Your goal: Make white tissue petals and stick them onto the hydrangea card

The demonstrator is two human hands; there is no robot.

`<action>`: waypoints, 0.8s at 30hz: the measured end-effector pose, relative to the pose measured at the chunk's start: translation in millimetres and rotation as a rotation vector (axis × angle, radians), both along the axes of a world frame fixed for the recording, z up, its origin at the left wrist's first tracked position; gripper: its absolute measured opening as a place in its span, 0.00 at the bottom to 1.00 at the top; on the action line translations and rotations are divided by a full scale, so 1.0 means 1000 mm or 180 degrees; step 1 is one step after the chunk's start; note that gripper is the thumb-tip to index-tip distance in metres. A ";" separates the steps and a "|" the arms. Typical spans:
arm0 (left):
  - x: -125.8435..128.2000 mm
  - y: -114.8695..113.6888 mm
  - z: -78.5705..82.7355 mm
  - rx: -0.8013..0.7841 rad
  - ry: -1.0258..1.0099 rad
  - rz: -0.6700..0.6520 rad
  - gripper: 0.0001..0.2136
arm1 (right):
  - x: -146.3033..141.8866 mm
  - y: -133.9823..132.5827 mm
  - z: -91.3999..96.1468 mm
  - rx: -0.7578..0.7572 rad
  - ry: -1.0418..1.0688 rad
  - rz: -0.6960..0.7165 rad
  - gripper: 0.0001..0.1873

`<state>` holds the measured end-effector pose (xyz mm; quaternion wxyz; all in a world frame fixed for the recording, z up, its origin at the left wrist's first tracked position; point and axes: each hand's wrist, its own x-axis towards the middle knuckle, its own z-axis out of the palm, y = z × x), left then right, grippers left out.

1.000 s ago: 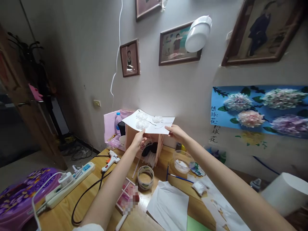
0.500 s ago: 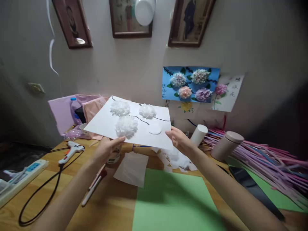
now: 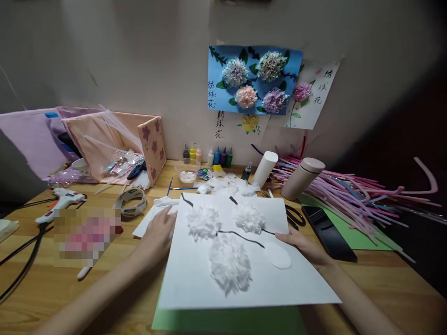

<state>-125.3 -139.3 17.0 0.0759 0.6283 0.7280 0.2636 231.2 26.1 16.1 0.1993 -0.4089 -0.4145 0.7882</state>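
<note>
A white sheet (image 3: pixel 195 279) with three fluffy white paper flowers (image 3: pixel 229 263) and black drawn stems lies low over a green sheet (image 3: pixel 223 321) on the wooden table. My left hand (image 3: pixel 158 235) rests at the sheet's left edge, fingers flat on the table and the paper's side. At the right edge, my right hand (image 3: pixel 303 246) pinches the sheet with the thumb on top, beside a white paper disc (image 3: pixel 278 256).
A tape roll (image 3: pixel 132 203), a glue gun (image 3: pixel 59 204) and a pink box (image 3: pixel 115 146) sit at the left. Paint bottles (image 3: pixel 207 156), a small bowl (image 3: pixel 187 170), white scraps, two cylinders (image 3: pixel 300 179), scissors (image 3: pixel 295 216), a black phone (image 3: pixel 326 230) and pink pipe cleaners (image 3: pixel 352 190) lie behind and right.
I have brought the flower sheet down from in front of the wall onto the green sheet on the table. My view has swung right and downward.
</note>
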 end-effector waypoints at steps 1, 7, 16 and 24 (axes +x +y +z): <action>-0.008 0.007 -0.006 -0.0007 0.0187 0.0292 0.23 | 0.004 0.000 -0.003 -0.0063 -0.0026 0.0065 0.19; -0.034 0.038 0.002 -0.0371 0.0103 0.0405 0.07 | 0.004 -0.004 -0.010 -0.0049 -0.0087 0.0389 0.27; -0.077 0.145 0.106 0.1170 0.0790 0.1549 0.07 | -0.015 -0.020 -0.019 -0.0214 0.0066 0.0512 0.28; -0.032 0.147 0.078 0.1106 0.0886 0.0513 0.10 | -0.017 -0.021 -0.018 0.0062 -0.0109 0.0726 0.25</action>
